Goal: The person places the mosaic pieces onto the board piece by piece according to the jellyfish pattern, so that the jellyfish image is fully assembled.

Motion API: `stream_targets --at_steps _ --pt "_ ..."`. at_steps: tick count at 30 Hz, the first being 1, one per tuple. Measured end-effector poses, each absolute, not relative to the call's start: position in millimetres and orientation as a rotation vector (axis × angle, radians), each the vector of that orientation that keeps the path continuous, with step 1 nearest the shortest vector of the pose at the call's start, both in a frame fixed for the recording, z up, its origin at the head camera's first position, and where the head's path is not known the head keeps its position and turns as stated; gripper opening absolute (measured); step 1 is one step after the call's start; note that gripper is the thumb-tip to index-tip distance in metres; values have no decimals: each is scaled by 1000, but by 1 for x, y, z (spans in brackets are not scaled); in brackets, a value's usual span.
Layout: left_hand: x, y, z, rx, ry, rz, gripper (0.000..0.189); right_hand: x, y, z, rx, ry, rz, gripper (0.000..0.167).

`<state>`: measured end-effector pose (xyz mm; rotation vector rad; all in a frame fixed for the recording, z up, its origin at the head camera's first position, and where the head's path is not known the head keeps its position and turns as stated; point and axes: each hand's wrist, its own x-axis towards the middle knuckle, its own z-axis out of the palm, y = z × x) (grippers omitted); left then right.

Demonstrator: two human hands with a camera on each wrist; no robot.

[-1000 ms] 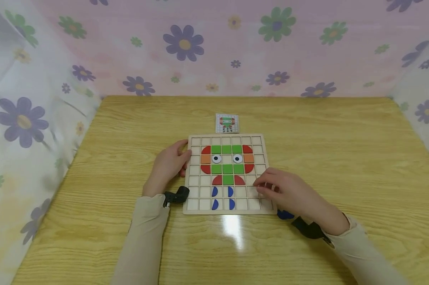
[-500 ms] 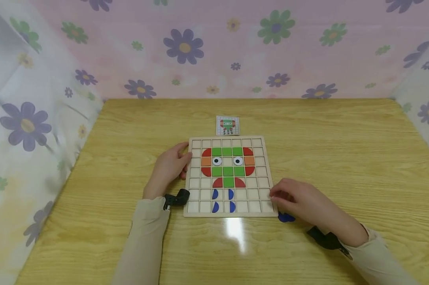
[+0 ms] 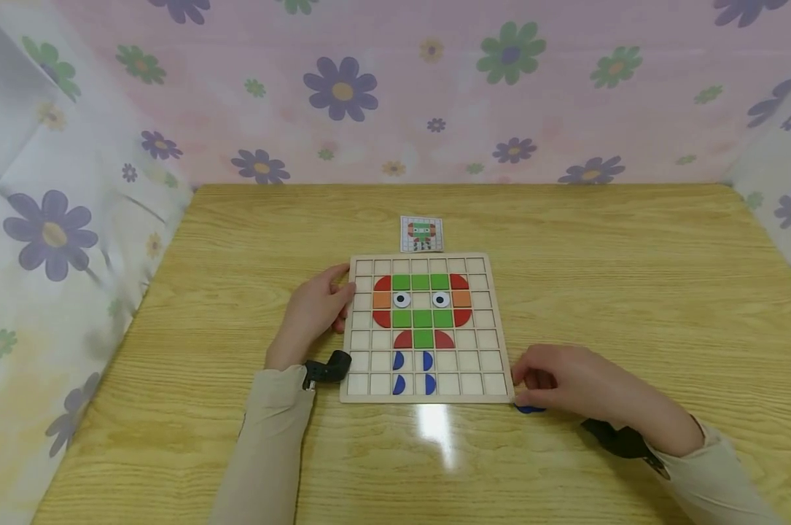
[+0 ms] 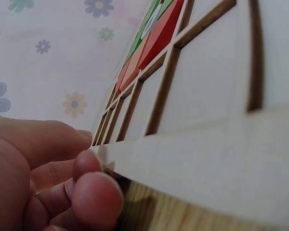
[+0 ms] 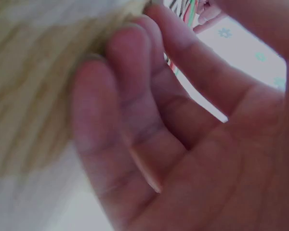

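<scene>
A wooden grid board [image 3: 493,328] lies on the table, bearing red, green, orange and blue pieces and two eye discs that form a figure. My left hand [image 3: 313,310] holds the board's left edge; in the left wrist view, its fingertips [image 4: 97,199] meet the rim. Beyond the lower right corner of the board, my right hand [image 3: 562,375] is low over the table with fingers bent. Dark blue pieces [image 3: 531,409] show partly under its thumb; the rest is hidden. The right wrist view shows loosely curled fingers [image 5: 130,62] and no piece between them.
A small printed card [image 3: 422,234] with a similar figure lies just behind the board. The wood-grain table [image 3: 631,292] reaches back to a flowered cloth wall [image 3: 408,87], with more cloth at both sides. Each wrist carries a black camera mount [image 3: 329,367].
My right hand has moved from over the board's lower right squares, right and toward me, down to the blue pieces beside the corner. The left hand stays at the board's edge.
</scene>
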<state>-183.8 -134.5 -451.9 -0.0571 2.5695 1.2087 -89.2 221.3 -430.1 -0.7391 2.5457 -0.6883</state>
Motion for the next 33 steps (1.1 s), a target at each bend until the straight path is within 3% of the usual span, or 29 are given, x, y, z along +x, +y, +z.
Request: stream_targets --at_steps 6,13,33 --pt "-183 -133 -451 -78 2562 1199 48 -86 226 -424 -752 2446 -631 36" --pt "-184 -134 -452 -72 2569 1199 48 -85 220 -423 -750 2479 -595 23" --pt "-184 -134 -453 -37 2594 1173 48 -91 227 -426 -784 2620 -544 20"
